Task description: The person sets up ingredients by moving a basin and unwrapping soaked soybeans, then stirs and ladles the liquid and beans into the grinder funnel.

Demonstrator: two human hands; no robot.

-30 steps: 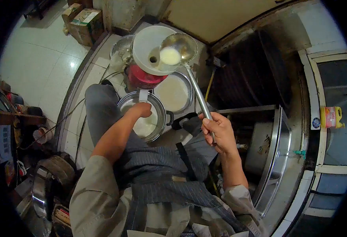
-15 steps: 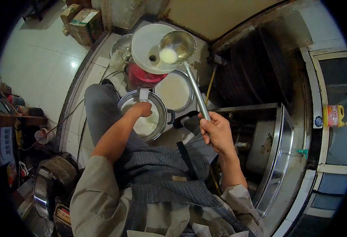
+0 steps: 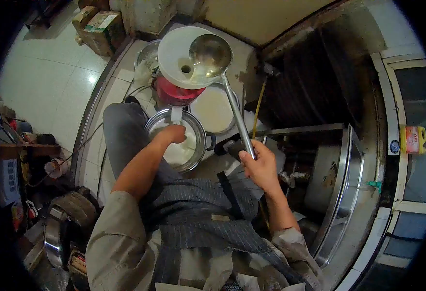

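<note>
My right hand (image 3: 260, 165) is closed round the long handle of a metal ladle (image 3: 212, 51). The ladle's bowl hangs over the right side of a wide white funnel-shaped hopper (image 3: 172, 53), which has a dark hole in its floor. Under the hopper is a red machine body (image 3: 178, 92) with a white spout (image 3: 176, 114). Just below the spout, my left hand (image 3: 175, 133) is closed, and its fingertips are hidden. That hand is above a steel pot (image 3: 189, 162) containing whitish liquid.
Right of the machine stands a wide pan (image 3: 233, 116) of pale liquid. A metal-framed stand (image 3: 341, 184) is on my right. Cardboard boxes (image 3: 104, 31) lie at the upper left, and a cable (image 3: 84, 145) runs over the floor. A yellow container (image 3: 413, 139) is far right.
The ladle has shifted a little to the left with my right hand. The pale liquid pooled in its bowl is gone. My left hand stays by the spout.
</note>
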